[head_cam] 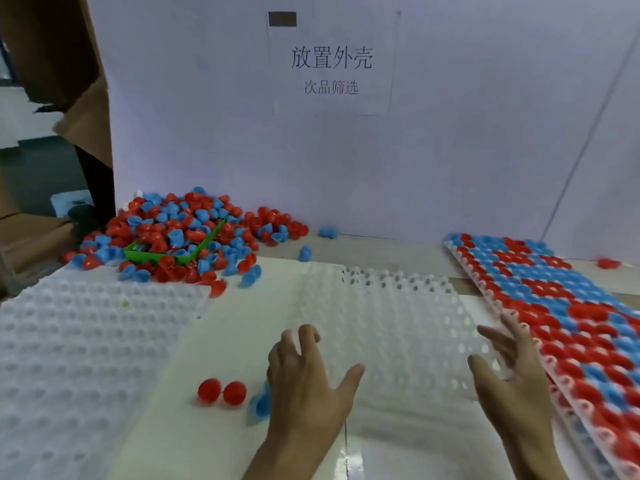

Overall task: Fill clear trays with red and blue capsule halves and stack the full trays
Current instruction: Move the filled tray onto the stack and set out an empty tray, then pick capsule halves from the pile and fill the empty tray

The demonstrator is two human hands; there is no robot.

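Observation:
An empty clear tray (pixel 391 306) lies in the middle of the table in front of me. My left hand (pixel 308 382) hovers over its near left edge, fingers loosely curled, holding nothing. My right hand (pixel 509 372) is spread at the tray's right edge, beside a full tray (pixel 561 306) of red and blue capsule halves that lies slanted on the right. Two red halves (pixel 221 392) and a blue half (pixel 259 403) lie loose just left of my left hand. A big pile of red and blue halves (pixel 180 230) sits at the back left.
A stack of empty clear trays (pixel 83 341) fills the near left. A green scoop (pixel 173 252) lies in the pile. Stray blue halves (pixel 304 252) and a red half (pixel 607 263) lie near the white back wall (pixel 346 150). Cardboard boxes (pixel 52 46) stand at far left.

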